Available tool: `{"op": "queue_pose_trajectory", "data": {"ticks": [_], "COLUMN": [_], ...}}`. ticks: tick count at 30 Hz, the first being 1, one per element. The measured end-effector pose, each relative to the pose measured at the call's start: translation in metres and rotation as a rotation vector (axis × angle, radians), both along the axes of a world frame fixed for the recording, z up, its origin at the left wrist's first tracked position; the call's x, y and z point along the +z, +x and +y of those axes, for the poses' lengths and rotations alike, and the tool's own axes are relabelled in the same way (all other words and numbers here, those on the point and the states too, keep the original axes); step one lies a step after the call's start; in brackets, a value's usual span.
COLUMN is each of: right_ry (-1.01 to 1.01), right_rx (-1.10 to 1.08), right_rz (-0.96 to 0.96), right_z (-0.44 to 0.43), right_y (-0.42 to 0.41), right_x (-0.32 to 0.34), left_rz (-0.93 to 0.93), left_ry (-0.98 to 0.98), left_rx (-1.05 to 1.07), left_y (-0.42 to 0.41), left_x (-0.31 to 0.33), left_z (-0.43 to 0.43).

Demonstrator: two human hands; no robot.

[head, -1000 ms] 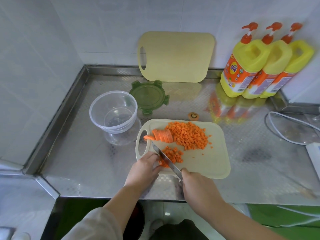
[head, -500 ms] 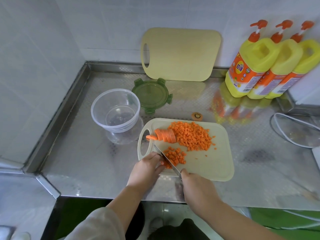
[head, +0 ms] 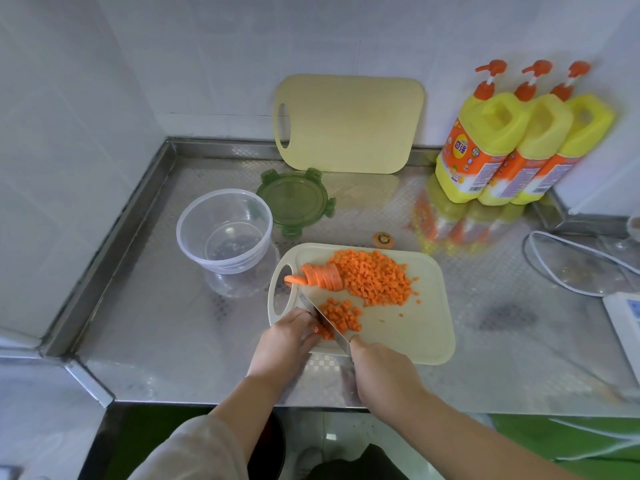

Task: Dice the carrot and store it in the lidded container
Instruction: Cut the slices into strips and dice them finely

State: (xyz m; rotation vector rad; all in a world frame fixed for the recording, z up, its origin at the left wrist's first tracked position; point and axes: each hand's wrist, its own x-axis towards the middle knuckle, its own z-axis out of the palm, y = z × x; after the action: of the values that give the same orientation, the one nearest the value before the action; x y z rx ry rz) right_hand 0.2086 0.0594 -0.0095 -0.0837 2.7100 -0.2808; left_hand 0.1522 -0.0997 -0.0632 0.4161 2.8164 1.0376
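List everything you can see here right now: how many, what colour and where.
counter: one, steel, throughout
cutting board: one, cream, centre
spare board: one, pale yellow, against back wall
diced carrot: two heaps, orange, on cutting board
carrot slices: one row, orange, board's left end
carrot end: one, orange, behind cutting board
container: one, clear, empty, left of cutting board
lid: one, green, behind container
bottles: three, yellow, back right
cable: one, white, right
device: one, white, right edge
knife: one, steel, on cutting board
left hand: holds carrot piece beside blade
right hand: grips knife

Head camera looks down over counter [head: 156,327]
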Motion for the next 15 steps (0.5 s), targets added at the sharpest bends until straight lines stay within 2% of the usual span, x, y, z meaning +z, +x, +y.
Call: {"op": "queue_pose_trajectory", "data": {"ticks": [9, 15], "right_ry": [0.004, 0.044], "right_rx": [0.038, 0.052], "right_rz": [0.065, 0.044], "right_z": [0.003, -0.001], "right_y": [0.000, -0.003], "right_x": [-0.014, -0.013], "left_rz": [0.002, -0.020], "left_ry": [0.010, 0.019], "left_rx": [0.004, 0.008], "left_y": [-0.001, 0.000], "left_x": [-0.004, -0.006], "left_z": [-0.001, -0.001]}}
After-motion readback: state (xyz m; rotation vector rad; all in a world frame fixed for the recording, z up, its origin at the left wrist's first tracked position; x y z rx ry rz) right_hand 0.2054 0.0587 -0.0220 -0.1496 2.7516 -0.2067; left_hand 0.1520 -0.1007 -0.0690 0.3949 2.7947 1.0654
